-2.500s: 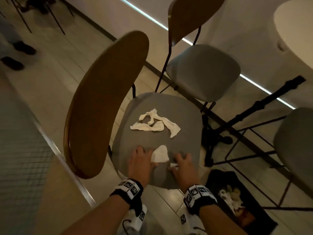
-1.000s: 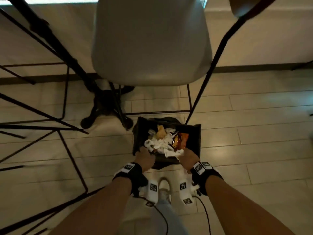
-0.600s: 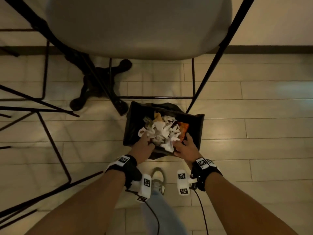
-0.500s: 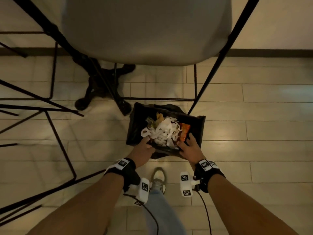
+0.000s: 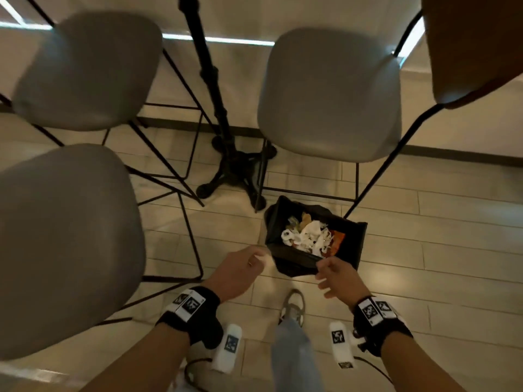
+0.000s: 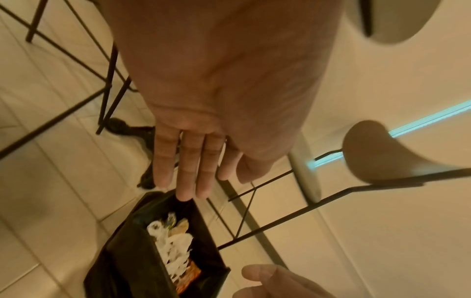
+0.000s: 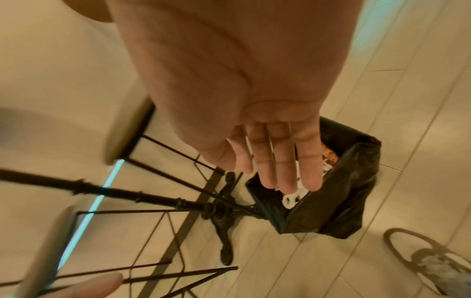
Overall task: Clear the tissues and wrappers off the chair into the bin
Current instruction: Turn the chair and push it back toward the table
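Observation:
The black bag-lined bin (image 5: pixel 358 244) stands on the floor, holding a heap of white tissues (image 5: pixel 308 236) and an orange wrapper (image 5: pixel 336 240). My left hand (image 5: pixel 254 260) hovers just left of the bin's near corner. My right hand (image 5: pixel 325 274) hangs over its near edge. Both are empty. The left wrist view shows the left hand (image 6: pixel 203 181) with straight fingers above the bin (image 6: pixel 127 262). The right hand (image 7: pixel 280 177) is likewise flat above the bin (image 7: pixel 336 201). A grey chair seat (image 5: pixel 65 244) at the lower left shows no litter on its visible part.
Two more grey seats (image 5: pixel 85 72) (image 5: pixel 331 94) stand beyond the bin, on thin black wire legs. Between them rises a black table pedestal (image 5: pixel 223 123). A brown backrest (image 5: pixel 475 46) hangs at the top right. My shoe (image 5: pixel 294 306) is near the bin.
Both hands have let go of the tissues and lifted back out of the bin. The head view has risen and pulled back, bringing more chairs into view.

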Demonstrator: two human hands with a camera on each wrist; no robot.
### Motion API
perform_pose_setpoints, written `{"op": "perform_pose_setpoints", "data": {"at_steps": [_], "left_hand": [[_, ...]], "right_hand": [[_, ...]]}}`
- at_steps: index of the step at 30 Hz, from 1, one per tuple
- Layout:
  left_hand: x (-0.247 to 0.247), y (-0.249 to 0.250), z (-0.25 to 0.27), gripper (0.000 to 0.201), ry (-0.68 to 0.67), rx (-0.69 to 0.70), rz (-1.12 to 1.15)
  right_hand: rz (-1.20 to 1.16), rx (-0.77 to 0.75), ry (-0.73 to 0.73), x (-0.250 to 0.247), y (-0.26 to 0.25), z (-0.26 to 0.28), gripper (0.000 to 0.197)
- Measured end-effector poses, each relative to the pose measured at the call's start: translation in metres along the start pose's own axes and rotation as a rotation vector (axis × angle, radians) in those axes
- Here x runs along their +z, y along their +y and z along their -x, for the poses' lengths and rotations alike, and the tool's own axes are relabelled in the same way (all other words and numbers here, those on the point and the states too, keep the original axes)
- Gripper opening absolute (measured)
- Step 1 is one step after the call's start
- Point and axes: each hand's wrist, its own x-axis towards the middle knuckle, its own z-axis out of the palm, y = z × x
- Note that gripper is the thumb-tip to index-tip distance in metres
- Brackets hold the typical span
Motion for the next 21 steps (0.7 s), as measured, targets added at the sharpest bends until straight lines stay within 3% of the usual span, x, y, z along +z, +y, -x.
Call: {"op": "perform_pose_setpoints", "data": {"at_steps": [5, 9, 12, 16, 19, 21], "left_hand": [[-0.072, -0.044, 0.131, 0.034, 0.011, 0.108, -0.028], [-0.127, -0.089, 0.242, 0.026, 0.095, 0.173, -0.003], [-0.183, -0.128, 0.347, 0.027, 0.283, 0.213, 0.026], [-0.262, -0.169, 0.472, 0.029, 0.672, 0.259, -0.017], [-0.310, -0.202, 0.524, 0.029, 0.952, 0.335, -0.150], [-0.337, -0.232, 0.529, 0.033, 1.023, 0.347, -0.244]], "right_hand": [[0.239, -0.175, 0.081, 0.085, -0.050, 0.118, 0.014], [0.342, -0.324, 0.022, 0.180, -0.095, 0.212, 0.013], [0.512, -0.526, -0.093, 0.270, -0.140, 0.276, 0.012], [0.720, -0.830, -0.280, 0.390, -0.213, 0.362, 0.028], [0.777, -0.982, -0.385, 0.470, -0.246, 0.412, 0.050], [0.784, -1.057, -0.412, 0.520, -0.256, 0.429, 0.066]]}}
